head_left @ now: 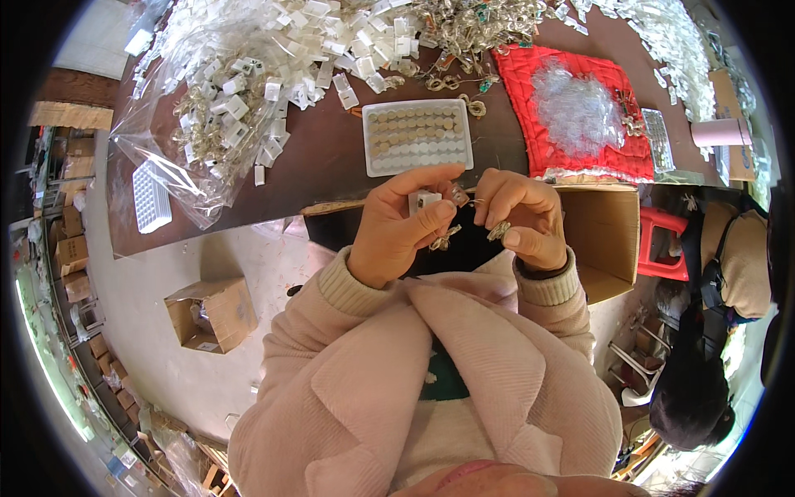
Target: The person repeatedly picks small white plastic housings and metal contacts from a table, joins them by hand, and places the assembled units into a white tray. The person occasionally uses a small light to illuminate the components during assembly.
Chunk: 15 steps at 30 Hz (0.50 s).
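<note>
My left hand [396, 228] is closed on a small white plastic case [423, 200], pinched between thumb and fingers. A clear piece [455, 195] shows at its fingertips, and a small wire bundle [445, 238] hangs below. My right hand [530, 217], close beside it, has its fingers curled and pinches a coiled wire bundle [498, 230]. Both hands are raised in front of the table's near edge. Just beyond them lies a white tray [370, 166] with rows of round pieces, some beige and some white.
White cases with wires [356, 37] are heaped across the table [319, 153]. Clear plastic pieces [575, 108] lie on a red cloth [542, 161] at right. A plastic bag [170, 178] drapes the left corner. Cardboard boxes [598, 240] stand below; a red stool [662, 240] and another person [696, 381] are at right.
</note>
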Each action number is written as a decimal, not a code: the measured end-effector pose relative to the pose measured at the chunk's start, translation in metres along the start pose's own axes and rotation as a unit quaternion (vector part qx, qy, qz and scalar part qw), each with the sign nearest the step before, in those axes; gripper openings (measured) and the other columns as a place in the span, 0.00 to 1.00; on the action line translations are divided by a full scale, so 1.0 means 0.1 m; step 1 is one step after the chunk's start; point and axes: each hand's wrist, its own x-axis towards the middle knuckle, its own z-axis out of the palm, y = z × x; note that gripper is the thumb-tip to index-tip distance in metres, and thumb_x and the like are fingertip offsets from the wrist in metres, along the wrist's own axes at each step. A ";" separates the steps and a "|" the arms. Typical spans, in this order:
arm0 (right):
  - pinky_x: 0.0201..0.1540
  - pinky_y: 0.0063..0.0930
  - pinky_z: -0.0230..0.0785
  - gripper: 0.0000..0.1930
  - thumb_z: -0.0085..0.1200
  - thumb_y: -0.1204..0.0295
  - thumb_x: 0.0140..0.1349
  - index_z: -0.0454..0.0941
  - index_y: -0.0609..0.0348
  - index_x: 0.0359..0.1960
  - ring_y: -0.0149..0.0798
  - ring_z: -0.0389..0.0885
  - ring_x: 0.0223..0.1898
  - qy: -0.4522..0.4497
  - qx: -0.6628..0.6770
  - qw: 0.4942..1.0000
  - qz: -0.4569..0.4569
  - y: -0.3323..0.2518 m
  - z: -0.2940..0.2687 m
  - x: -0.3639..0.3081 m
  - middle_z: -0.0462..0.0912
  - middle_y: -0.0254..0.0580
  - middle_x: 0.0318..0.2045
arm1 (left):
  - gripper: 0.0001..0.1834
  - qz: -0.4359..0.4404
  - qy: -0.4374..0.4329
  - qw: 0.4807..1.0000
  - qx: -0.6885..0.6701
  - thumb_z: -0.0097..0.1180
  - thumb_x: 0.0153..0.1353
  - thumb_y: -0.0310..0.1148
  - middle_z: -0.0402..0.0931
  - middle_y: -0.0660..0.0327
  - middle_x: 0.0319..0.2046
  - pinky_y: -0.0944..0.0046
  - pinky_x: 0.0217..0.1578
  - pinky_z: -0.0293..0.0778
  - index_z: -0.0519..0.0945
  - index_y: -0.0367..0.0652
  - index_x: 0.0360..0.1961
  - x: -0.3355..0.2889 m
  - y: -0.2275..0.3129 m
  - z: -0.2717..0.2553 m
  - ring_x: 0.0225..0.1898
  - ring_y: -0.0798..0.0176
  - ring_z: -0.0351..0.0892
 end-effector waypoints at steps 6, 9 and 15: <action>0.50 0.31 0.67 0.19 0.66 0.66 0.57 0.78 0.65 0.45 0.37 0.75 0.41 0.014 0.224 0.972 0.075 0.08 0.11 0.08 0.79 0.45 0.40 | 0.09 0.076 0.021 0.996 0.052 0.63 0.65 0.25 0.80 0.64 0.31 0.77 0.23 0.65 0.82 0.34 0.46 -0.07 0.04 -0.02 0.24 0.77 0.72; 0.51 0.33 0.69 0.23 0.67 0.70 0.54 0.79 0.63 0.52 0.40 0.78 0.44 0.126 -0.305 0.940 -0.081 0.03 0.16 0.07 0.80 0.47 0.43 | 0.05 0.090 0.073 0.985 0.131 0.63 0.64 0.22 0.80 0.64 0.31 0.77 0.24 0.66 0.82 0.34 0.41 -0.10 0.09 -0.02 0.25 0.77 0.73; 0.42 0.34 0.76 0.18 0.65 0.84 0.51 0.85 0.61 0.46 0.45 0.81 0.40 0.043 -0.487 0.852 -0.188 0.08 0.30 0.09 0.82 0.43 0.40 | 0.05 0.038 0.045 0.993 0.100 0.64 0.63 0.21 0.80 0.64 0.30 0.77 0.24 0.64 0.83 0.35 0.39 -0.12 0.08 -0.03 0.24 0.78 0.72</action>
